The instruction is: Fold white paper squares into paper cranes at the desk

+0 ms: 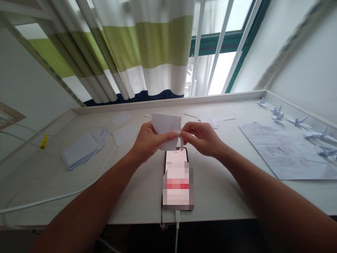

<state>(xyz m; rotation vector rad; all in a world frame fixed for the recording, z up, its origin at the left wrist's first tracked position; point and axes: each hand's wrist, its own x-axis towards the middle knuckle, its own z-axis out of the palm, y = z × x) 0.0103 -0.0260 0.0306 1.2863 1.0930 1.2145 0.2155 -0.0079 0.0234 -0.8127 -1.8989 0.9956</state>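
A small white sheet of paper (166, 123) is held upright above the desk, its left side gripped between the thumb and fingers of my left hand (146, 142). At the sheet's right edge, my right hand (201, 138) pinches a narrow paper strip (181, 143) that hangs downward. The strip's upper end meets the sheet; whether it is still joined there I cannot tell. Directly below both hands lies a phone (177, 156) with its screen lit and partly blurred, a white cable plugged into its near end.
A stack of white paper (81, 149) lies left, near a looping white cable (112, 154). Loose paper pieces (126, 134) are scattered behind my hands. On the right are a printed sheet (284, 151) and several folded paper cranes (298, 121). A raised rim (168, 102) borders the desk's back.
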